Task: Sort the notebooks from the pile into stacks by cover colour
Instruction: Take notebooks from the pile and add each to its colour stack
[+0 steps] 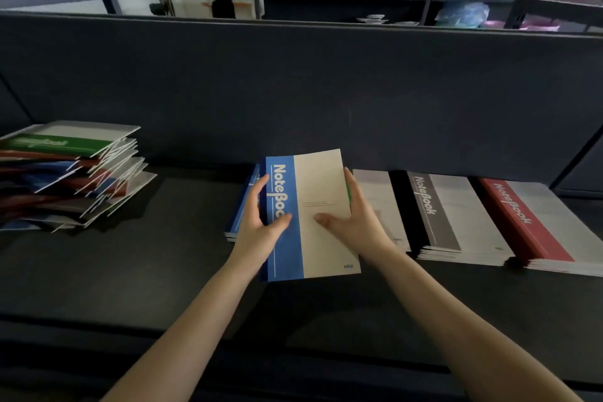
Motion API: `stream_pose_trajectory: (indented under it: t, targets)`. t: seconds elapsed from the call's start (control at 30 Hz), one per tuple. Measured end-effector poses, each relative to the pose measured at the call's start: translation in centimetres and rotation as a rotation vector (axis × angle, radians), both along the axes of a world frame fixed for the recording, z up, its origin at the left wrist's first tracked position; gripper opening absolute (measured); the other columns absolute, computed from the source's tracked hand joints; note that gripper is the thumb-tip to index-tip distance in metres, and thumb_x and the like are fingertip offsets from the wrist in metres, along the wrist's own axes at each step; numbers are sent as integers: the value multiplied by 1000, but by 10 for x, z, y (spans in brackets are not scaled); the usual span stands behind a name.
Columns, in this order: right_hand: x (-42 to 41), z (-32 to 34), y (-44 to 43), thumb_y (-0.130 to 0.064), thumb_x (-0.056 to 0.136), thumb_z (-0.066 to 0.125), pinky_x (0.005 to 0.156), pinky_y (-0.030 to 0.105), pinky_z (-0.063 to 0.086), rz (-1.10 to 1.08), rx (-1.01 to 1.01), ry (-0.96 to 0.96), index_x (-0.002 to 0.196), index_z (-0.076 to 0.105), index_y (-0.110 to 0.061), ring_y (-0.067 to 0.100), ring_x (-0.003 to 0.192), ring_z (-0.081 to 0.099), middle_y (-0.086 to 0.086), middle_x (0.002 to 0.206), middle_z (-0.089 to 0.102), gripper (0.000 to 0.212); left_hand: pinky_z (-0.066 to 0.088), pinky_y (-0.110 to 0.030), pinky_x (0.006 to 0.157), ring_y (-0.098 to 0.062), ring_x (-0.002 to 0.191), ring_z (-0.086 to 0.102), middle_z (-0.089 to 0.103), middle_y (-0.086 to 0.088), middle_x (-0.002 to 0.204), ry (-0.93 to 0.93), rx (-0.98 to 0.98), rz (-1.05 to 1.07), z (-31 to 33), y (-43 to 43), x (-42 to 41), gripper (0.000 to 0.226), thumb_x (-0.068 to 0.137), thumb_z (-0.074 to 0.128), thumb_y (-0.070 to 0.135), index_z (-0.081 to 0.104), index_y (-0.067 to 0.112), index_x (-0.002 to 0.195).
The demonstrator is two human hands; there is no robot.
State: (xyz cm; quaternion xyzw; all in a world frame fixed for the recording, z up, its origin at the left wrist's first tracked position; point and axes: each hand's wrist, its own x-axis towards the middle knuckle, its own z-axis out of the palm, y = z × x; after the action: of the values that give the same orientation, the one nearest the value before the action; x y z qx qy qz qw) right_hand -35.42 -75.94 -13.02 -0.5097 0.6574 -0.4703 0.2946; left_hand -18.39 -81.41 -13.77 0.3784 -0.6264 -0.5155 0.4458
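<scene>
Now: one blue notebook (321,186), four stacks (456,215), one pile (65,173).

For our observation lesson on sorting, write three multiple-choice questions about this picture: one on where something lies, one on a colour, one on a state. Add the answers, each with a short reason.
1. Where on the table does the unsorted pile lie?
A. At the left end
B. At the right end
C. In the middle

2. What colour is the band on the held notebook?
A. Red
B. Green
C. Blue

3. How is that notebook held?
A. By the left hand alone
B. By both hands
C. By no hand; it lies flat

Answers:
1 A, the pile sits at the left edge of the view.
2 C, the band bearing the word Notebook is blue.
3 B, the left hand grips its blue side and the right hand its cream side.
</scene>
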Motion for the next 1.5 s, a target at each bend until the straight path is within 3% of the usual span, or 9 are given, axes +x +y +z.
stream_pose_trajectory:
  t: [0.13, 0.23, 0.33, 0.47, 0.63, 0.83, 1.07, 1.33, 1.5]
  targets:
    - [27, -1, -17, -15, 85, 69, 93, 26, 39, -102, -41, 38, 152, 8, -29, 13, 126, 42, -5, 144, 41, 92, 48, -17, 86, -4, 117, 49, 45, 11, 133, -45, 4, 45, -4, -10, 20, 64, 88, 64, 4, 34, 34, 135]
    - [38, 1, -29, -15, 88, 66, 86, 20, 36, -173, -43, 89, 152, 8, -27, 16, 127, 43, -3, 148, 38, 87, 52, -16, 81, -9, 118, 51, 45, 10, 134, -83, -17, 28, -6, -14, 37, 54, 90, 62, 4, 41, 37, 126]
    - [43, 0, -43, -14, 90, 63, 84, 21, 37, -197, -11, 164, 152, 11, -25, 19, 122, 47, 1, 146, 42, 82, 48, -23, 94, -10, 126, 45, 42, 13, 137, -275, -133, -18, -10, -14, 56, 50, 90, 61, 3, 46, 43, 116]
    - [49, -6, -59, -11, 90, 61, 93, 33, 44, -209, 3, 221, 152, 11, -24, 26, 119, 51, 7, 144, 44, 81, 32, -2, 96, -5, 132, 37, 40, 11, 138, -476, -297, -101, -15, -17, 76, 44, 88, 62, -1, 54, 25, 122]
    - [56, -8, -74, -2, 94, 49, 76, 19, 34, -186, 108, 271, 154, 6, -21, 18, 97, 53, 10, 151, 28, 76, 25, 4, 95, -3, 133, 35, 41, 8, 142, -488, -287, -55, -15, -26, 92, 40, 91, 58, 2, 55, 25, 124]
    - [56, -20, -92, 5, 89, 45, 104, 35, 34, -190, 175, 384, 152, 15, -13, 32, 136, 27, 11, 153, 20, 72, 21, 3, 96, -1, 133, 34, 41, 11, 144, -504, -300, -27, -16, -31, 104, 36, 94, 56, 10, 54, 28, 125]
    - [53, -24, -102, -3, 94, 46, 94, 35, 41, -176, 282, 452, 150, 27, -13, 31, 144, 15, 16, 156, 16, 60, 28, -24, 111, -10, 137, 35, 38, 6, 148, -626, -351, -31, -25, -34, 118, 37, 94, 57, 14, 53, 26, 129]
    - [64, -29, -108, 10, 84, 43, 115, 43, 25, -172, 219, 489, 142, 43, -16, 34, 144, 15, 13, 158, 12, 63, 25, -22, 110, -9, 137, 33, 37, 7, 148, -615, -338, -3, -26, -36, 133, 36, 94, 57, 16, 53, 27, 129]
    - [89, -19, -115, -2, 89, 49, 117, 44, 16, -128, 93, 573, 139, 46, -19, 31, 144, 11, 10, 157, 18, 53, 26, -24, 110, -10, 137, 34, 38, 5, 148, -622, -330, 41, -23, -41, 154, 36, 94, 57, 14, 54, 26, 128]
